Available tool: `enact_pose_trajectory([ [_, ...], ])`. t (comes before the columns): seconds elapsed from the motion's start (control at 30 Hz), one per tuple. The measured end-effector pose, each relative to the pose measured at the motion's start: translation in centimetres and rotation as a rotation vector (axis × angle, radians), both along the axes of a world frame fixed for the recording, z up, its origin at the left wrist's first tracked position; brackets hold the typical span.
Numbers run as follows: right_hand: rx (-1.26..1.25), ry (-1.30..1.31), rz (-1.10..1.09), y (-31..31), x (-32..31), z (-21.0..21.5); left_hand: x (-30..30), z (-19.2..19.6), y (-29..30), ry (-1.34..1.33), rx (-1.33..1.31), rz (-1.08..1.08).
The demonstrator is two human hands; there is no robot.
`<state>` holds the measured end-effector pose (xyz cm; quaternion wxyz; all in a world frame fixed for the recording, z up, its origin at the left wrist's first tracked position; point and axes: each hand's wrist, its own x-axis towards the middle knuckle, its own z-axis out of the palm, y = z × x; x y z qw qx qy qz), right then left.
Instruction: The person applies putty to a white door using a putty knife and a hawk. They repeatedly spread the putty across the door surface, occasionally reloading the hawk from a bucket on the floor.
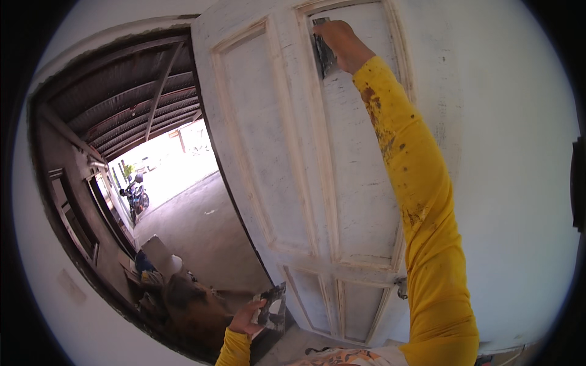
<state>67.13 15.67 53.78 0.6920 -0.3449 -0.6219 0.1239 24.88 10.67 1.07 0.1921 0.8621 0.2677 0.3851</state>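
Observation:
High on a white panelled door (308, 183), my right hand (345, 46) is closed around a dark, wide-bladed putty knife (323, 56). Its blade is at the upper left part of the tall right panel, beside the raised moulding. Thin dark streaks mark the whitish panel surface. Low in front of me, my left hand (246, 318) grips the edge of a dark, flat putty plate (281, 290). A dab of white paste (276, 307) lies on the plate. Both arms wear yellow sleeves, the right one with dark stains.
The door stands ajar next to a doorway with a dark frame (204, 104). Beyond it, a roofed concrete floor (189, 213) leads to a parked motorcycle (135, 196). A pile of boards and other items (183, 299) lies just outside. A metal door knob (401, 288) sits near my right sleeve.

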Motion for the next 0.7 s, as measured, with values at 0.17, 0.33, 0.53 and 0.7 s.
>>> enact_pose_trajectory([
  [0.17, 0.16, -0.117, 0.216, -2.8, -0.2, -4.4, -0.8, 1.9, 4.2, 0.138, 0.076, 0.014],
  [0.33, 0.433, -0.963, -0.044, -7.5, -5.0, -18.9, -0.4, 10.6, 5.0, 0.149, 0.391, 0.002],
  [0.53, 0.525, -1.361, -0.169, -10.8, -5.3, -24.7, 5.0, 19.1, 5.0, -0.095, 0.301, -0.347],
  [0.7, 0.507, -1.329, -0.147, -9.9, -6.3, -26.4, 7.4, 21.5, 0.9, -0.294, -0.559, -0.273],
])
